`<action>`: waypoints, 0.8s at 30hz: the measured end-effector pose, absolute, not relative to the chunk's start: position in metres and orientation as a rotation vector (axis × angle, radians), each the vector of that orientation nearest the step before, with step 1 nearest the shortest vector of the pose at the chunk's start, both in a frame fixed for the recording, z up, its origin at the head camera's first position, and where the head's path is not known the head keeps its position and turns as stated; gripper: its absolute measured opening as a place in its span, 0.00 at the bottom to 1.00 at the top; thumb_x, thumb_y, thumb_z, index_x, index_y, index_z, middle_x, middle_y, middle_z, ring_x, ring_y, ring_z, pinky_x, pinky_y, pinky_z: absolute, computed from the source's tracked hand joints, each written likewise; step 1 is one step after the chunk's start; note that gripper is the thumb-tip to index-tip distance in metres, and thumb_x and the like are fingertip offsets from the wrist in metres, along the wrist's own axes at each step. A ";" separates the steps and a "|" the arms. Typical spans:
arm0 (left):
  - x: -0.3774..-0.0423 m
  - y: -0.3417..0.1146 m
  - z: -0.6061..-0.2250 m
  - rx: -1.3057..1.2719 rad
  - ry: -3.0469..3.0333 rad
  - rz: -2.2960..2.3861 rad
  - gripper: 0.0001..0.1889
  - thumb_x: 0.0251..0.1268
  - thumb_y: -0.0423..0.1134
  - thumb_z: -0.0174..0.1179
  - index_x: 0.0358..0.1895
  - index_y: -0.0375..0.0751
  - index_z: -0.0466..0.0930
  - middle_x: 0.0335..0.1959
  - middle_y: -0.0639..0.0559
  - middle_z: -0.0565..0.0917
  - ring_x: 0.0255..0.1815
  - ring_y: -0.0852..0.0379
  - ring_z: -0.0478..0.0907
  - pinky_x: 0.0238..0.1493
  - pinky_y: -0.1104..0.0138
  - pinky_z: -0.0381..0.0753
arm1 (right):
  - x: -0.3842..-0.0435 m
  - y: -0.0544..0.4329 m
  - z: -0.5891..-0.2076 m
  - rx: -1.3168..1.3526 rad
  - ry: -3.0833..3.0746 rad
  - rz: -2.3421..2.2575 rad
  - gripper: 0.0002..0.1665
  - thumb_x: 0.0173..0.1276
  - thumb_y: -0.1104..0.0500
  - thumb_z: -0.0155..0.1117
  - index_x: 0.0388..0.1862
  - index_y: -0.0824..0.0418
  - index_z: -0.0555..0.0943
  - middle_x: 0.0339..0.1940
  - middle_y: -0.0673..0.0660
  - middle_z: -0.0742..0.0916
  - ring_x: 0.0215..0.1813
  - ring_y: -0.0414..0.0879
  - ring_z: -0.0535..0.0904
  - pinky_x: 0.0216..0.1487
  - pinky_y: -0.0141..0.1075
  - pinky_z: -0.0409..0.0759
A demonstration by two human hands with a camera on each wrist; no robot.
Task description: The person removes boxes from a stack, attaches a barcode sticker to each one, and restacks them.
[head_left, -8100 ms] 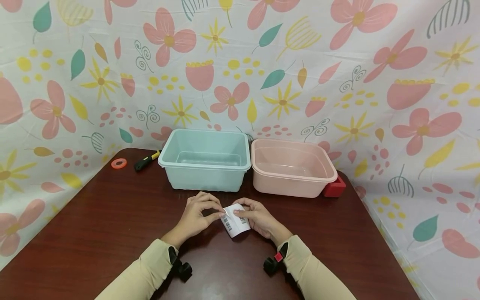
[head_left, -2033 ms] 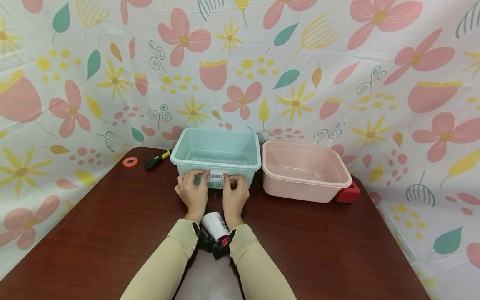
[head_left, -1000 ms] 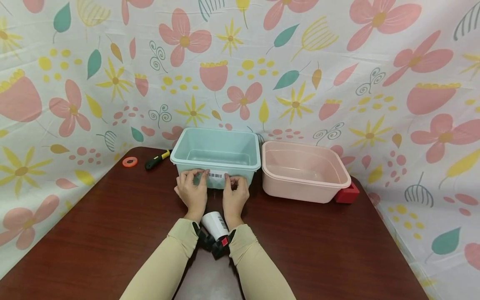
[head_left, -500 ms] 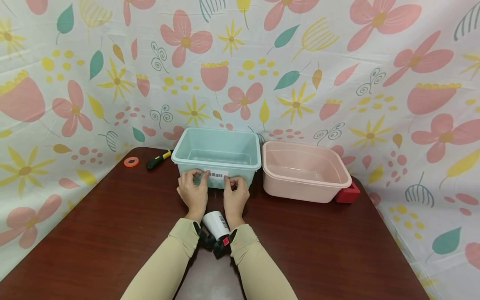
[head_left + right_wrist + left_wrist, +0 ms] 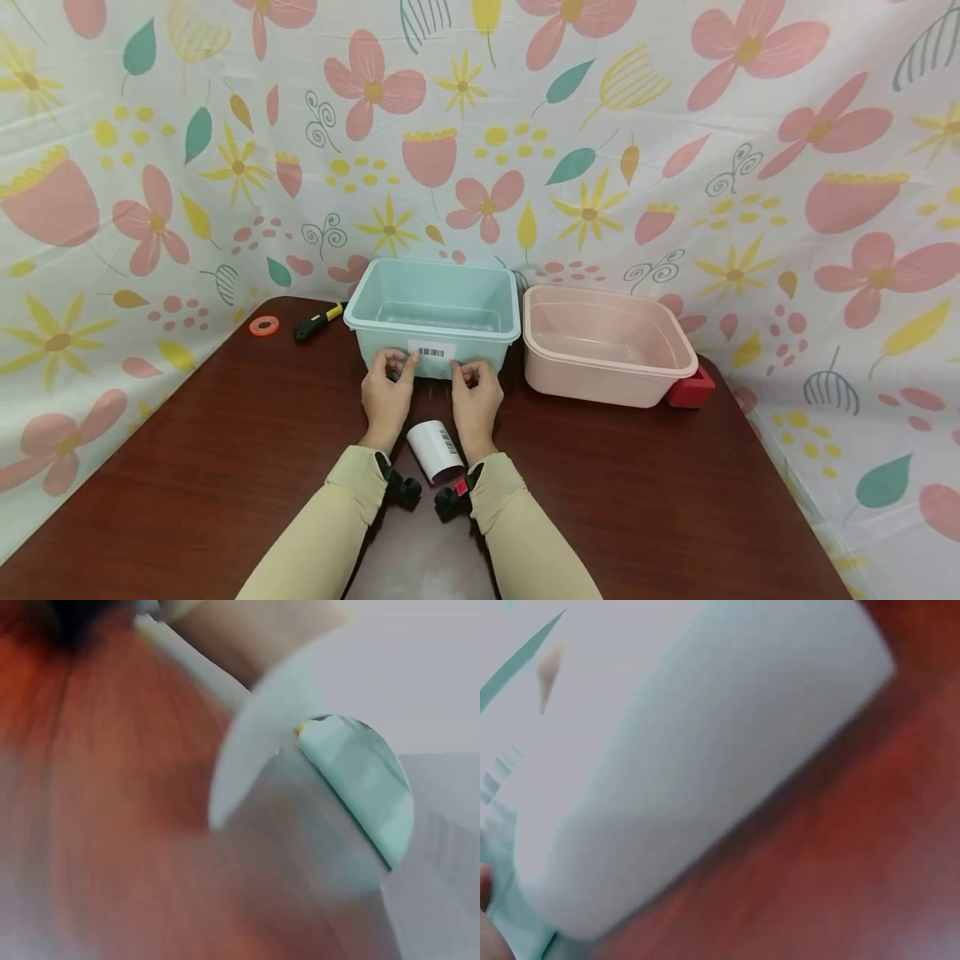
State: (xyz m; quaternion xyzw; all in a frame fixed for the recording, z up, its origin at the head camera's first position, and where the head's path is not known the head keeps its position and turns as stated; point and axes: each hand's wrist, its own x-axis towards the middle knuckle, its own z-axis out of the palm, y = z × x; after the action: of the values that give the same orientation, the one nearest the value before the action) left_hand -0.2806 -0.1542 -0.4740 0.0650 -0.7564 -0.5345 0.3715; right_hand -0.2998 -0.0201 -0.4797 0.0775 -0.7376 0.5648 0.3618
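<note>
A white barcode label point(image 5: 432, 348) lies flat on the front wall of the light-blue plastic basin point(image 5: 360, 333). My left hand point(image 5: 386, 404) is just below its left end, fingers loosely bent and thumb tip at the lower left corner. On the other side, my right hand point(image 5: 477, 408) has bent fingers, its thumb tip just under the label's right end. Neither hand visibly grips anything; whether the thumb tips still touch the label is hard to tell. Between my wrists lies a roll of barcode labels point(image 5: 431, 450), filling much of the left wrist view and, blurred, the right wrist view.
A pink basin point(image 5: 585, 375) stands right of the blue one, a red box point(image 5: 690, 389) partly behind it. At the table's back left lie an orange tape roll point(image 5: 264, 326) and a black-and-yellow utility knife point(image 5: 317, 322). A floral curtain point(image 5: 487, 125) hangs behind.
Earlier my hands held the label roll over the table; then both pressed a label onto the blue basin. Now they have drawn down and slightly apart, leaving the label on the basin.
</note>
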 end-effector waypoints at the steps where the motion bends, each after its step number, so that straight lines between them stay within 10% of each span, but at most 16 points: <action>1: -0.278 -0.156 -0.475 0.163 -1.993 -1.392 0.15 0.68 0.56 0.65 0.36 0.48 0.81 0.27 0.54 0.78 0.27 0.55 0.74 0.31 0.59 0.69 | -0.299 -0.018 -0.480 0.198 -1.914 1.463 0.15 0.66 0.58 0.74 0.24 0.56 0.77 0.24 0.50 0.79 0.28 0.43 0.75 0.31 0.36 0.74; 12: -0.252 -0.173 -0.481 -0.209 -2.638 -1.155 0.23 0.66 0.72 0.53 0.28 0.61 0.85 0.26 0.66 0.83 0.27 0.59 0.75 0.33 0.61 0.72 | -0.283 0.008 -0.481 0.298 -2.088 1.515 0.13 0.65 0.57 0.75 0.26 0.54 0.79 0.23 0.48 0.81 0.28 0.43 0.76 0.29 0.34 0.73; 24: -0.247 -0.174 -0.479 -0.485 -2.693 -1.257 0.15 0.70 0.59 0.60 0.28 0.58 0.87 0.27 0.63 0.84 0.28 0.61 0.77 0.31 0.65 0.76 | -0.255 0.027 -0.479 0.447 -2.248 1.616 0.13 0.65 0.51 0.74 0.28 0.51 0.79 0.24 0.48 0.80 0.27 0.45 0.75 0.28 0.31 0.70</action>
State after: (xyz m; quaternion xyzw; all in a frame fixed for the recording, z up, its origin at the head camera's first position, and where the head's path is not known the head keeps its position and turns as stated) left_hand -0.2474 -0.1739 -0.4789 -0.1608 -0.8925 -0.4164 0.0651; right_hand -0.2549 0.0274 -0.4793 0.1571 -0.7902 0.5681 0.1679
